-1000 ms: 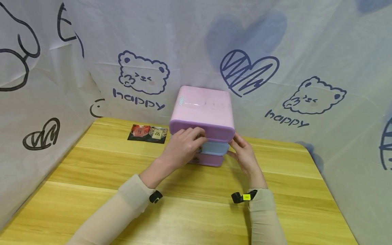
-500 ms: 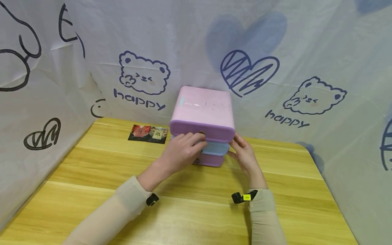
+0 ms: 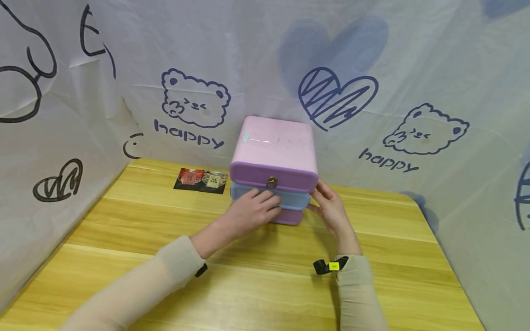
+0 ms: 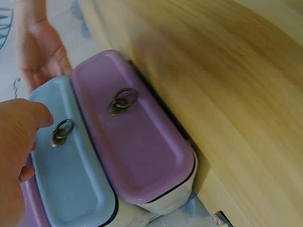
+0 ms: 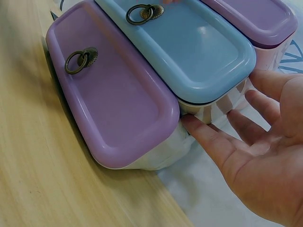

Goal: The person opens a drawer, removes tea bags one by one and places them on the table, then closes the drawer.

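Note:
A small pink drawer cabinet [image 3: 275, 142] has a purple top drawer [image 3: 252, 177], a blue middle drawer [image 3: 296, 200] and a purple bottom drawer [image 5: 118, 99]. Each front carries a brass ring pull [image 3: 271, 182]. My left hand [image 3: 250, 211] is in front of the blue drawer, fingers loosely bent. In the left wrist view its thumb lies close to the blue drawer's ring pull [image 4: 62, 133], with nothing gripped. On the other side, my right hand [image 5: 260, 151] rests its extended fingers along the cabinet's right wall.
Two small printed packets [image 3: 200, 180], one red and one pale, lie on the wooden table [image 3: 265, 285] left of the cabinet. A white cloth with drawn bears and hearts [image 3: 265, 59] hangs right behind it and along both sides.
My left hand has moved down from the top drawer's ring pull to the blue drawer, uncovering that upper ring. My right hand keeps its place at the cabinet's side.

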`<action>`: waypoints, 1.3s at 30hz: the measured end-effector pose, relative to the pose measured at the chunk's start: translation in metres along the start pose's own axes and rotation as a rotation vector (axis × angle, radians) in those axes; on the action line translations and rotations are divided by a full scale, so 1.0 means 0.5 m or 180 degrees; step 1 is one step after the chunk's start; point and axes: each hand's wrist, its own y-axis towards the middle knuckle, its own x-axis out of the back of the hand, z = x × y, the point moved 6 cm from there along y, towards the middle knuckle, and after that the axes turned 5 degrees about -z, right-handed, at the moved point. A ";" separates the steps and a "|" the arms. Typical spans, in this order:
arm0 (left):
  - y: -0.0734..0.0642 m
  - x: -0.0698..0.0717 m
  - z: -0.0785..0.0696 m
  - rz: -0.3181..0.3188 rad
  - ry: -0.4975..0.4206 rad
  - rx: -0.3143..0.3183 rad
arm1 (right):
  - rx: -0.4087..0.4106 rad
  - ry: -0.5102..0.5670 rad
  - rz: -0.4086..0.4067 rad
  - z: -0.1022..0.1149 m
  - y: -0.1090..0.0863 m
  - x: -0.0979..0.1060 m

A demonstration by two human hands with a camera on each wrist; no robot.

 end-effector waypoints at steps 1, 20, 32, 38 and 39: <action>-0.001 -0.005 -0.003 0.0043 0.0056 -0.0058 | -0.0001 -0.0002 -0.0002 0.000 0.000 0.000; -0.004 -0.046 -0.020 0.0311 0.0525 -0.0253 | -0.0014 0.0034 -0.0031 0.004 -0.001 -0.001; -0.001 -0.046 -0.018 0.0292 0.0478 -0.0130 | -0.0039 0.0030 -0.0039 0.003 -0.002 -0.001; -0.004 -0.049 -0.017 0.0295 0.0453 -0.0093 | -0.0036 0.0022 -0.0041 0.002 -0.001 0.000; -0.005 -0.049 -0.017 0.0293 0.0448 -0.0087 | -0.0032 0.0028 -0.0043 0.002 0.000 0.000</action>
